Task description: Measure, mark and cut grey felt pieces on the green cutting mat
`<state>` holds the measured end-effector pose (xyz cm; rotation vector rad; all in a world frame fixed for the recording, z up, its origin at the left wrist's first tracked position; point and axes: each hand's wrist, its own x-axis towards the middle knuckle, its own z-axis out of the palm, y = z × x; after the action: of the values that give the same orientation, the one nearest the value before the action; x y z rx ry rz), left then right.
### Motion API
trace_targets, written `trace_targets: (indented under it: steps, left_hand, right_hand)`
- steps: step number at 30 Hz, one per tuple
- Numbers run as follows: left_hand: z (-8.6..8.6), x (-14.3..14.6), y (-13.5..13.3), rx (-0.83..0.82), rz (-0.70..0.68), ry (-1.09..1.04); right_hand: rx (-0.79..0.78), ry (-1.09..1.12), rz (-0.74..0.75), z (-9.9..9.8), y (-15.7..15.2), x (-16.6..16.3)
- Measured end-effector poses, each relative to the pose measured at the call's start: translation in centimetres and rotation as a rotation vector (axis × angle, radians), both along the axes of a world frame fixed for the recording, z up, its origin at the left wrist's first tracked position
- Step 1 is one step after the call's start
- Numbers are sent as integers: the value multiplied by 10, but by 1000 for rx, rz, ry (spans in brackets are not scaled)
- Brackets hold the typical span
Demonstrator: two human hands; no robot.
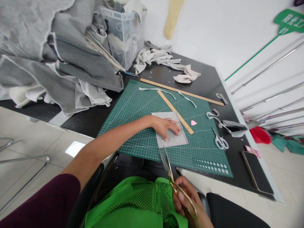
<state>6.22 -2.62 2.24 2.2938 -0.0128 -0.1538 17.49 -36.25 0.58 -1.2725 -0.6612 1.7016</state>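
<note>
A light grey square of fabric (175, 141) lies on the green cutting mat (133, 117). My left hand (166, 126) rests on it with the fingers spread. In my right hand (187, 199) are gold-handled scissors (169, 172), held low in front of the mat's near edge. Their blades are slightly apart and point toward the fabric's near left corner. A short wooden ruler (174, 110) lies slantwise along the fabric's right side, with a pink triangular piece of chalk (193, 122) beyond it.
A long wooden ruler (182, 91) crosses the mat's far side. White-handled scissors (220, 142) and a phone (256, 172) lie at the right. Grey fabric (90, 72) is heaped at the left beside a clear plastic bin (125, 34). Scraps (156, 57) lie behind the mat.
</note>
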Motion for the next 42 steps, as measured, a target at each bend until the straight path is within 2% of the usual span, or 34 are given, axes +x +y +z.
trace_targets:
  steps: [6, 18, 23, 32, 42]
  left_hand:
    - [-1, 0, -3, 23, 5, 6]
    - [1, 0, -3, 35, -22, 31]
    - [0, 1, -2, 30, -19, 18]
    - [-7, 1, -1, 15, -3, -25]
    - [-7, 1, -1, 7, -5, -27]
  right_hand:
    - [-42, -93, 14, 7, -11, 7]
    - [-5, -158, -1, 8, 14, -10]
    - [-18, -228, 38, 8, 23, -15]
    - [-13, -239, 28, 14, 32, -21]
    - [38, -194, 27, 7, 30, -19]
